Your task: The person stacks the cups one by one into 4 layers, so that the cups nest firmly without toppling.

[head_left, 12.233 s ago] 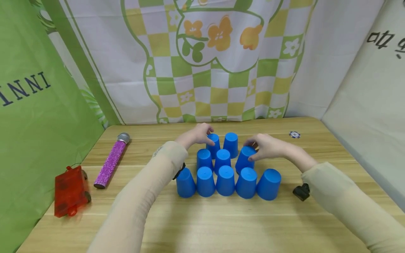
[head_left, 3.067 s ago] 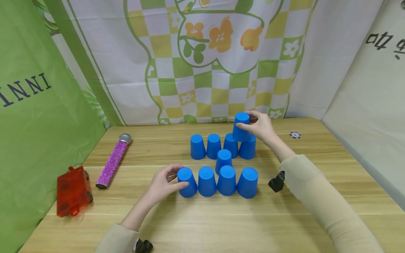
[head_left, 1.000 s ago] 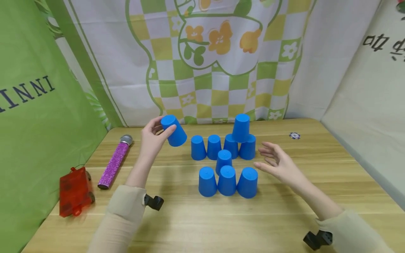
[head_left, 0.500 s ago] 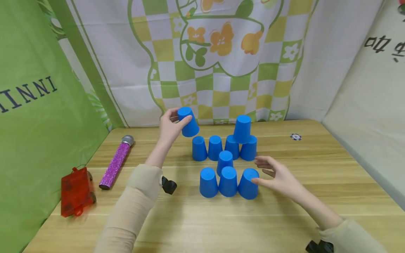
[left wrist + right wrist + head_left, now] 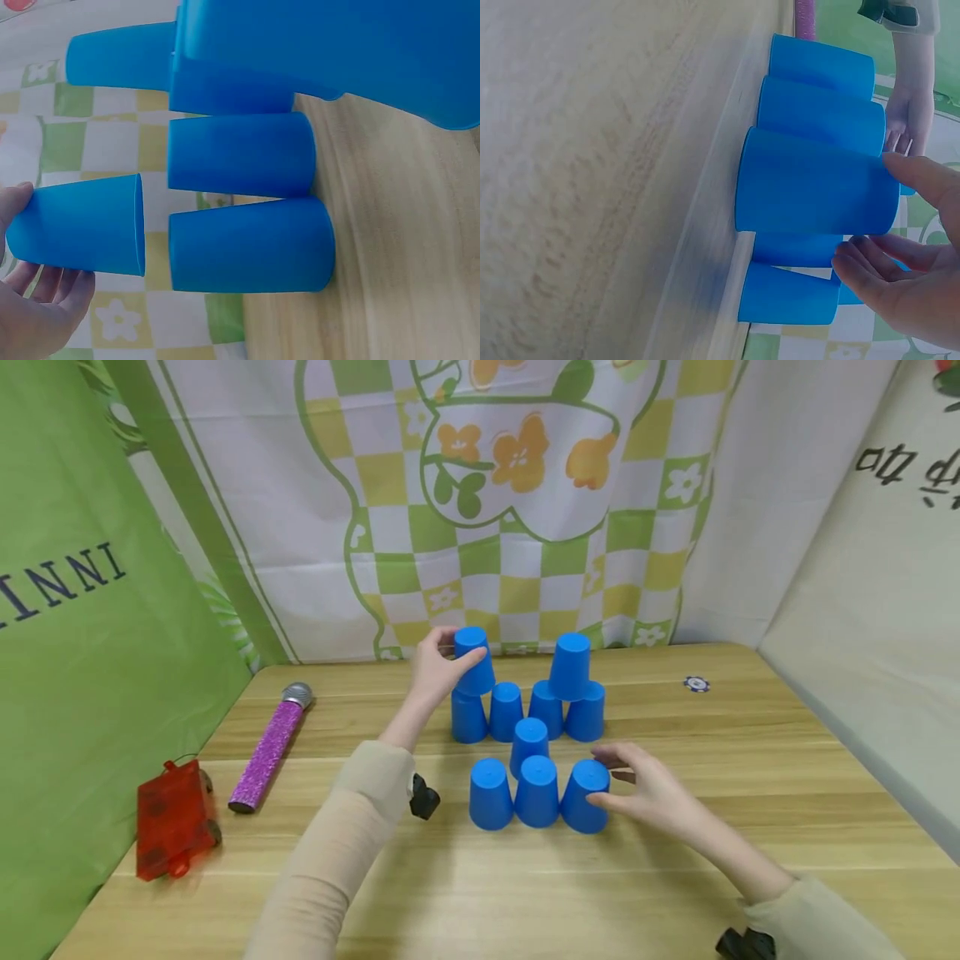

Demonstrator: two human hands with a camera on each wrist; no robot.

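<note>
My left hand (image 5: 438,672) holds an upside-down blue cup (image 5: 474,664) between thumb and fingers, over the left end of the back row. In the left wrist view a gap shows between this held cup (image 5: 79,225) and the nearest back-row cup (image 5: 251,246). Another blue cup (image 5: 570,667) stands across the two right cups of that row. My right hand (image 5: 648,789) has its thumb and fingers around the right cup (image 5: 585,797) of the front row, near its closed top. Two more front cups (image 5: 491,795) stand to its left, and a single cup (image 5: 530,745) stands behind them.
A purple glitter microphone (image 5: 272,745) and a red translucent toy cart (image 5: 176,820) lie on the left of the wooden table (image 5: 517,897). A poker chip (image 5: 696,683) lies at the back right. A patterned curtain (image 5: 525,568) hangs behind the table.
Over the last second my left hand has carried its cup right to above the back row, and my right hand has closed around the right front cup. Earlier, cups left the front and middle rows.
</note>
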